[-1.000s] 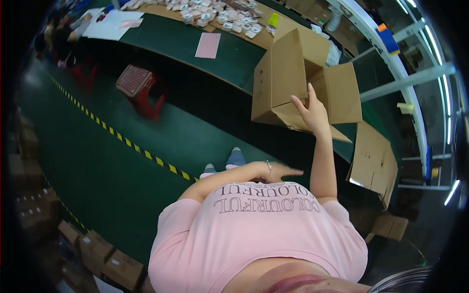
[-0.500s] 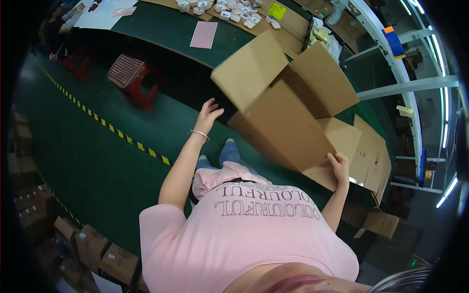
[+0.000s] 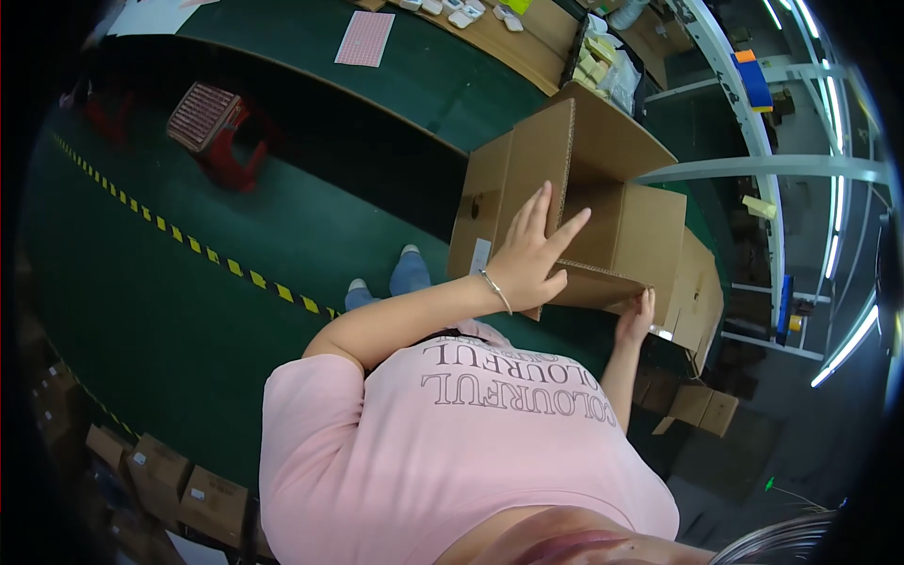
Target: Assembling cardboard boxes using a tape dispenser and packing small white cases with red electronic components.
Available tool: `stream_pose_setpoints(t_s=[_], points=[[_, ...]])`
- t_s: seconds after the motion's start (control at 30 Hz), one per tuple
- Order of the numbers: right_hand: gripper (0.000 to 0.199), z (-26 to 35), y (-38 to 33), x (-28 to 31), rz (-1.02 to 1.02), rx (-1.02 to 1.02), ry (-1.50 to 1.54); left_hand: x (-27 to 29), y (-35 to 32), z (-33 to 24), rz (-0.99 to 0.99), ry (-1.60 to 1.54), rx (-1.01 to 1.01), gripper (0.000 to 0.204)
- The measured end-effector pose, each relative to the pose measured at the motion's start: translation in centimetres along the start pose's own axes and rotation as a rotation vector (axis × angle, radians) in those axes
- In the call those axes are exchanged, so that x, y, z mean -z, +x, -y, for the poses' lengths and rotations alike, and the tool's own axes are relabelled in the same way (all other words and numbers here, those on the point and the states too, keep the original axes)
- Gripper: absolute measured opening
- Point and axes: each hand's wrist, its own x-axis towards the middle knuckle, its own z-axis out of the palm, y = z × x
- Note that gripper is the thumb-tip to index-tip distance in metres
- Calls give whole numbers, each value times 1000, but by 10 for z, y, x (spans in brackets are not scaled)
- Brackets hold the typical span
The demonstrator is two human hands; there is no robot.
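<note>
A brown cardboard box is tilted in front of me, its open mouth turned to the right. One flap stands up at the far side, and the near flap sticks out toward my right. My right hand is closed on the edge of that near flap. Across the near side of the box reaches my left hand, fingers spread and pointing at the mouth. It holds nothing; I cannot tell whether it touches the cardboard. Part of the inside is hidden behind its fingers.
Beyond the box runs a green table with a pink sheet and small white cases. A black bin stands farther right. A red stool is at left, with cartons behind me. Flattened cardboard lies right.
The box has turned so its mouth faces right. My left hand has moved right, from beside the box to across its near side. My right hand stays at the box's edge.
</note>
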Motion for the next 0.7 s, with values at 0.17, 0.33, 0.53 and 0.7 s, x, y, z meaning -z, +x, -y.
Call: stream_pose_setpoints(t_s=[0.17, 0.33, 0.53, 0.7], points=[[29, 34, -15, -110, -392, 93, 258, -6, -8, -7, -28, -35, 11, 75], [35, 63, 30, -147, 39, 246, 347, 17, -45, 10, -229, -68, 50, 72], [38, 89, 97, -249, 431, 524, 440, 22, -69, 41, -289, 67, 199, 65], [34, 96, 196, -286, 500, 387, 307, 47, -65, 80, -227, 291, 470, 57]])
